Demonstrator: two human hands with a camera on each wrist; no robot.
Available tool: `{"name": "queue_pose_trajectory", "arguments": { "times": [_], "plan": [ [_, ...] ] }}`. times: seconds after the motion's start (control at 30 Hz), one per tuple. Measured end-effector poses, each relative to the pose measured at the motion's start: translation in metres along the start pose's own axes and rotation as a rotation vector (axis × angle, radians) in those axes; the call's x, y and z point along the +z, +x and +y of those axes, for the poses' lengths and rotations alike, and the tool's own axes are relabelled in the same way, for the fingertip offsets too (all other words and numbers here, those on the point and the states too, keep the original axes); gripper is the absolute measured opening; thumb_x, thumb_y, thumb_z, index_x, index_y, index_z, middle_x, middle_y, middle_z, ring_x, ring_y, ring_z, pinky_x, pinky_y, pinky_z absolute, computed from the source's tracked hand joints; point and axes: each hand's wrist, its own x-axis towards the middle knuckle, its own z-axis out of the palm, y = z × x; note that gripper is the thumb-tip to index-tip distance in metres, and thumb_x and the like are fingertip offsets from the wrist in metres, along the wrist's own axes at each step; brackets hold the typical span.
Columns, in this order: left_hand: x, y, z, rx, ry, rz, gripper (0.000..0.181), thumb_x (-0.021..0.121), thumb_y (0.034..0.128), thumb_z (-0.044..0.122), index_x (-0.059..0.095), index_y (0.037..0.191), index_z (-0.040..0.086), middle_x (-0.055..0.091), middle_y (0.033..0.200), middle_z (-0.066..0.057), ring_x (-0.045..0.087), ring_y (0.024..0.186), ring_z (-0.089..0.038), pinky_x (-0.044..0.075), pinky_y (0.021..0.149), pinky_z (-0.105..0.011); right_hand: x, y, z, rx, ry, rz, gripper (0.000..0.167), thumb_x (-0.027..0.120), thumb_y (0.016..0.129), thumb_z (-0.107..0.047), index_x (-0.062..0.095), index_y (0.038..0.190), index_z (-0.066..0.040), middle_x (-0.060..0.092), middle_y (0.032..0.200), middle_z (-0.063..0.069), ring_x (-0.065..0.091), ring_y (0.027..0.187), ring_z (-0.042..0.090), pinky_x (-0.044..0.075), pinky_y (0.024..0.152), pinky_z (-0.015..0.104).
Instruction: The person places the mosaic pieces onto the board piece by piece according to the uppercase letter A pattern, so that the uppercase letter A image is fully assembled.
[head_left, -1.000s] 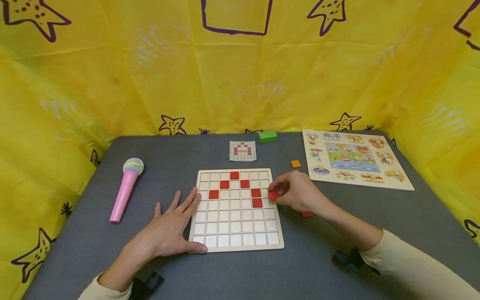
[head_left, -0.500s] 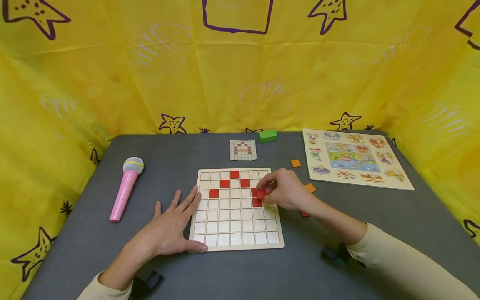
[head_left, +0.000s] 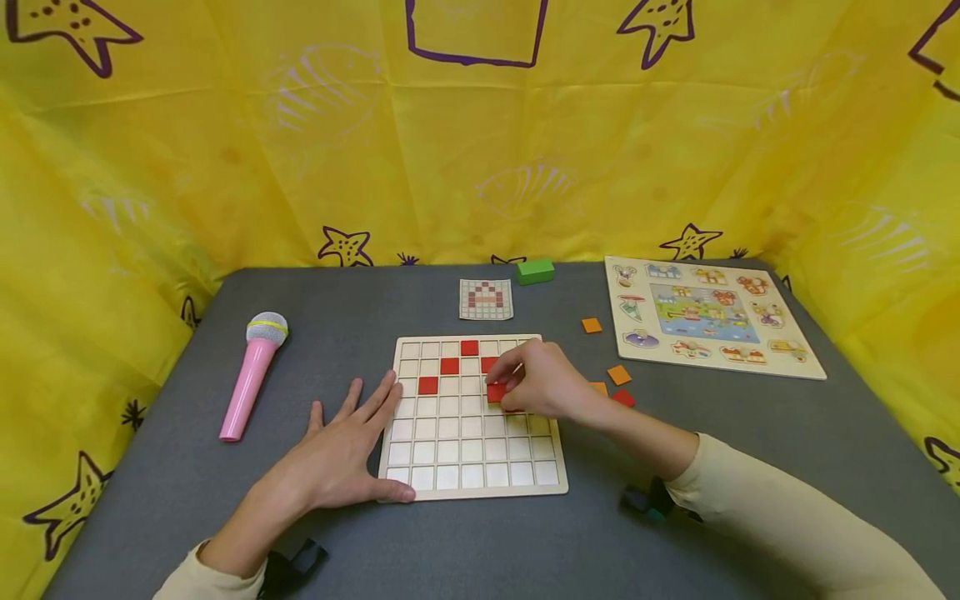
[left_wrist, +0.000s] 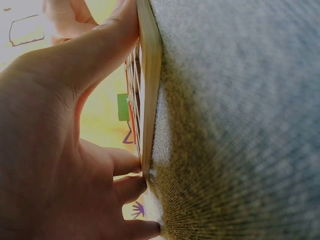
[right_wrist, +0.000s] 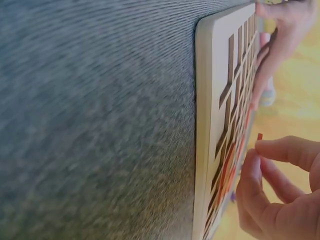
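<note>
A wooden grid board (head_left: 459,454) lies flat on the grey table, with several red square tiles set in its upper cells, among them a tile (head_left: 469,348) in the top row. My right hand (head_left: 551,383) is over the board's right side and pinches a red tile (head_left: 496,392) between thumb and fingers, just above the cells; the right wrist view shows that tile (right_wrist: 260,136) edge-on. The hand hides some cells under it. My left hand (head_left: 337,454) rests spread at the board's left edge, its thumb (left_wrist: 117,30) on the near corner and its fingers along the side.
Loose orange tiles, one (head_left: 592,325) farther back, and a red tile (head_left: 623,398) lie right of the board. Behind it are a small pattern card (head_left: 486,300) and a green block (head_left: 535,272). A pink microphone (head_left: 251,375) lies left, a picture puzzle board (head_left: 712,321) right.
My right hand has moved left over the board with the red tile, from its right edge to the cells right of the middle. The left hand has stayed in place.
</note>
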Motion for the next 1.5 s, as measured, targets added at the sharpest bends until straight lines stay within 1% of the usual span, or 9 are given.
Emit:
{"name": "queue_pose_trajectory", "arguments": {
  "times": [0.17,0.37,0.6,0.73,1.0,1.3,1.5],
  "plan": [
    [0.0,0.0,0.0,0.005,0.001,0.002,0.138,0.074,0.066,0.087,0.017,0.168,0.015,0.01,0.177,-0.003,0.014,0.158,-0.051,0.013,0.103,-0.091,0.006,0.005,-0.005,-0.018,0.004,-0.023,0.028,0.08,0.072,0.002,0.082,0.095,-0.015,0.072,0.081,-0.003,0.064,0.075,0.016,0.053,0.068,0.028],
    [0.0,0.001,0.0,0.0,0.007,-0.001,0.138,0.072,0.0658,0.089,0.017,0.169,0.016,0.009,0.177,-0.003,0.015,0.158,-0.051,0.013,0.103,-0.091,0.012,0.013,-0.011,-0.059,0.012,-0.052,0.029,0.076,0.072,0.004,0.082,0.094,-0.014,0.071,0.077,-0.004,0.063,0.075,0.015,0.053,0.065,0.028],
    [0.0,0.001,0.0,0.002,0.005,0.0,0.137,0.072,0.0658,0.089,0.018,0.168,0.016,0.01,0.177,-0.003,0.015,0.158,-0.051,0.013,0.103,-0.091,0.023,0.023,-0.022,-0.067,-0.012,-0.072,0.026,0.08,0.072,0.004,0.081,0.091,-0.014,0.071,0.077,-0.006,0.064,0.075,0.013,0.053,0.069,0.027],
    [0.001,0.001,0.0,0.004,0.01,0.003,0.137,0.072,0.066,0.088,0.018,0.169,0.016,0.009,0.177,-0.003,0.015,0.158,-0.052,0.014,0.103,-0.091,0.028,0.027,-0.028,-0.061,-0.024,-0.079,0.027,0.08,0.072,0.004,0.082,0.09,-0.016,0.071,0.076,-0.007,0.063,0.075,0.012,0.052,0.068,0.026],
    [0.0,0.0,0.001,0.004,0.014,0.01,0.137,0.072,0.0662,0.088,0.017,0.169,0.016,0.009,0.177,-0.002,0.016,0.157,-0.052,0.014,0.103,-0.091,0.036,0.035,-0.038,-0.105,-0.055,-0.085,0.024,0.084,0.071,0.001,0.083,0.087,-0.016,0.068,0.072,-0.008,0.06,0.073,0.009,0.048,0.065,0.023],
    [-0.001,-0.002,0.0,0.012,0.019,0.025,0.135,0.074,0.0668,0.086,0.02,0.168,0.015,0.011,0.177,-0.003,0.017,0.157,-0.052,0.015,0.103,-0.091,0.042,0.043,-0.048,-0.142,-0.086,-0.111,0.028,0.084,0.069,0.004,0.084,0.089,-0.014,0.073,0.074,-0.007,0.06,0.073,0.007,0.047,0.065,0.02],
    [0.0,-0.001,0.0,0.017,0.02,0.024,0.136,0.074,0.0666,0.086,0.02,0.168,0.014,0.011,0.177,-0.004,0.018,0.157,-0.053,0.016,0.102,-0.091,0.046,0.047,-0.054,-0.132,-0.124,-0.123,0.028,0.084,0.067,0.005,0.084,0.087,-0.015,0.068,0.069,-0.01,0.058,0.07,0.006,0.045,0.062,0.019]
  ]
}}
